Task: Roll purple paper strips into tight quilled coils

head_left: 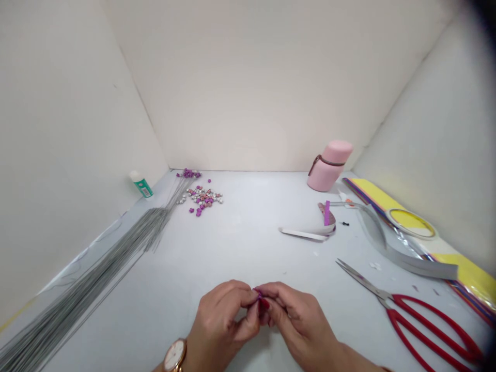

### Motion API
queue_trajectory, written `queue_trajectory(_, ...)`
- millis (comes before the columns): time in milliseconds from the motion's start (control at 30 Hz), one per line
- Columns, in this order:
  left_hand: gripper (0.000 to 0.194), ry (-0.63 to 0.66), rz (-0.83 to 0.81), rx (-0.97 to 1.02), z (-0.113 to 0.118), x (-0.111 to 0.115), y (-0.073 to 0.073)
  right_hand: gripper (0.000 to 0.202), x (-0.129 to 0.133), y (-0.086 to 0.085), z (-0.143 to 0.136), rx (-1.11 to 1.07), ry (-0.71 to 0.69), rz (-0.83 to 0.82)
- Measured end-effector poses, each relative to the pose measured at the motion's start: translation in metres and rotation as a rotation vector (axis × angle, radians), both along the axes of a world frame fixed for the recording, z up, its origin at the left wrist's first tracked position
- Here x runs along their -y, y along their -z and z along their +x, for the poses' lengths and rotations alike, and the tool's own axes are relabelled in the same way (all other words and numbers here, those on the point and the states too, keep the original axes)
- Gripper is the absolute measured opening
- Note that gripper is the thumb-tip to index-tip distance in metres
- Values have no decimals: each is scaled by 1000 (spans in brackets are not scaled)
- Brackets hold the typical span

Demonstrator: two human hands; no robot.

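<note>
At the front middle of the table, my left hand (228,320) and my right hand (296,320) meet fingertip to fingertip. Both are closed in a pinch on a small purple piece (259,295), mostly hidden by the fingers. Its exact shape is too small to tell. Beyond my hands, a loose pile of small purple, silver and pinkish folded pieces (204,198) lies at the back left. Left of it, a long bundle of thin grey wires (116,258) runs from the front left corner, with purple pieces (188,173) at its far end.
Red-handled scissors (382,294) lie open at the right. Behind them are grey strips (422,263), a tape ring (413,223) and yellow sheets (453,258). A pink bottle (327,168) stands at the back right. A glue stick (141,185) is at the left wall.
</note>
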State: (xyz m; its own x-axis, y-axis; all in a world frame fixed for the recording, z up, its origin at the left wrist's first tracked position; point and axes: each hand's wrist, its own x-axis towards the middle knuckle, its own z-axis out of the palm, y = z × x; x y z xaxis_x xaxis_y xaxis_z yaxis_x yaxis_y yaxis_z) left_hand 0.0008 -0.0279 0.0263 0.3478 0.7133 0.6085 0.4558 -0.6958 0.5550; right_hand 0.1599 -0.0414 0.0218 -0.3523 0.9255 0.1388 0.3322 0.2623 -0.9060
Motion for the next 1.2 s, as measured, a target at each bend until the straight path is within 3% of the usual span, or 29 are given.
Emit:
queue_trajectory(167,13,-60,69,-68,4,0,4,18,4,3,-3,69,44,127)
queue_trajectory(233,13,-70,27,-34,5,0,5,18,5,4,-5,65,86,122)
queue_trajectory(300,12,-52,-114,65,6,0,4,18,5,5,-5,28,101,70)
queue_trajectory(500,8,142,-844,549,5,2,0,26,-1,4,-2,-148,71,-55)
queue_trajectory(633,9,228,-1004,712,6,1,-1,20,-4,2,-2,-257,55,-120)
queue_trajectory(867,10,211,-1032,726,7,0,0,21,-9,-2,-4,-424,101,-388)
queue_trajectory(1100,15,47,-804,433,4,2,4,24,-9,-1,-2,-314,202,-312)
queue_trajectory(1200,17,62,-629,284,3,3,1,25,-8,1,-2,-286,220,-269)
